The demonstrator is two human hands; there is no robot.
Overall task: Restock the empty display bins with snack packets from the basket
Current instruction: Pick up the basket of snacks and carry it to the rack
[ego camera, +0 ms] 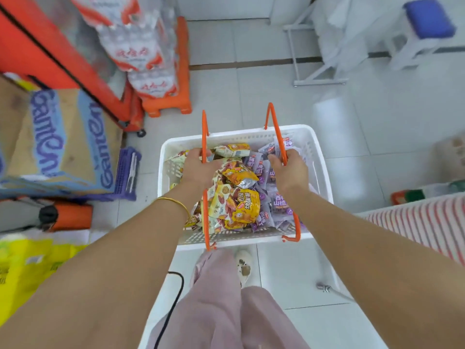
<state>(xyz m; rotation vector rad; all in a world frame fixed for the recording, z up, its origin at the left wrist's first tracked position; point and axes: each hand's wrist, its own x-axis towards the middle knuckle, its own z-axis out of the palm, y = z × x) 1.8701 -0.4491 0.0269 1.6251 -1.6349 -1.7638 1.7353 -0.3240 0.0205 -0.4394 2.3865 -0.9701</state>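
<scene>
Head view: fetching step; one white basket [241, 137] above the floor, no bins in sight
Snack packets [247, 205]: heaped in basket, yellow left, purple right, too many to count
Hands: two; left hand [198, 170], right hand [289, 172], fingers curled round handles [273, 119]
Handles: two, orange
Next: probably carrying it to bins

basket [317, 157] white (orange handles [276, 132]) | packets [247, 206] yellow, purple | stool [427, 18] blue
</scene>
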